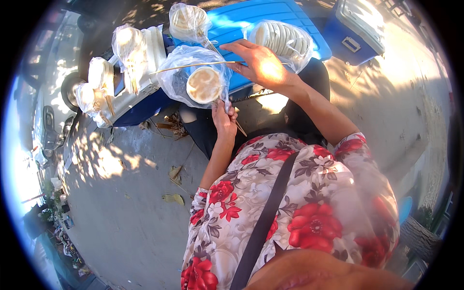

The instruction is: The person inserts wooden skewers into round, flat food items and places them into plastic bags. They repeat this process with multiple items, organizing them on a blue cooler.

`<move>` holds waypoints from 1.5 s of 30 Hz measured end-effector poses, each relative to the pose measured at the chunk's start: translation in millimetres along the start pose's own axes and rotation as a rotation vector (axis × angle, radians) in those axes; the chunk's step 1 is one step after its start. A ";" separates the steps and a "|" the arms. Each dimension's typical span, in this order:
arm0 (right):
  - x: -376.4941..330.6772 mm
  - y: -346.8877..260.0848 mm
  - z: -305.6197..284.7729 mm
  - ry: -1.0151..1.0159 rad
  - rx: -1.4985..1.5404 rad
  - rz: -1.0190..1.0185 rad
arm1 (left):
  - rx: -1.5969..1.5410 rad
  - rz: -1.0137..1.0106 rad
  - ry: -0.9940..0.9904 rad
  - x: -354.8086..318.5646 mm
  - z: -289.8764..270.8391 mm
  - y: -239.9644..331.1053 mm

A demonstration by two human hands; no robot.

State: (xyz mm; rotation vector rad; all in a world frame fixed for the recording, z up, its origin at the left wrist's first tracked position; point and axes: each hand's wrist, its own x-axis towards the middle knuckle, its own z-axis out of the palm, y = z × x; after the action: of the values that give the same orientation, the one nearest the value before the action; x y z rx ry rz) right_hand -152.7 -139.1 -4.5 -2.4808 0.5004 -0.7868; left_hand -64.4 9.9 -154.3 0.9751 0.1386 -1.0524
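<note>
My left hand [224,120] pinches the gathered neck of a clear plastic bag [180,79] that holds a stack of round white flat cakes [204,85]. My right hand [258,63] is above it and grips a thin bamboo stick [193,66] that lies across the top of the bag. Another short stick pokes out below my left hand. Both forearms come from floral red and white sleeves.
Several more tied bags of white cakes [282,41] rest on a blue cooler lid [251,19] and a white box [145,72]. A second blue cooler [355,29] stands at the far right. Dry leaves [174,197] lie on the concrete ground.
</note>
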 end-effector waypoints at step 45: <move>-32.5 -99.9 72.9 -0.974 0.708 0.292 | 0.334 0.431 -0.326 -103.4 -46.2 115.8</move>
State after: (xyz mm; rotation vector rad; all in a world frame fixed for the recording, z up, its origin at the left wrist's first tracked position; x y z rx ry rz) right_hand -113.8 -17.8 -16.1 -1.7569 0.1537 0.3499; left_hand -13.1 128.6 -56.8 1.0557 -0.5104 -0.8305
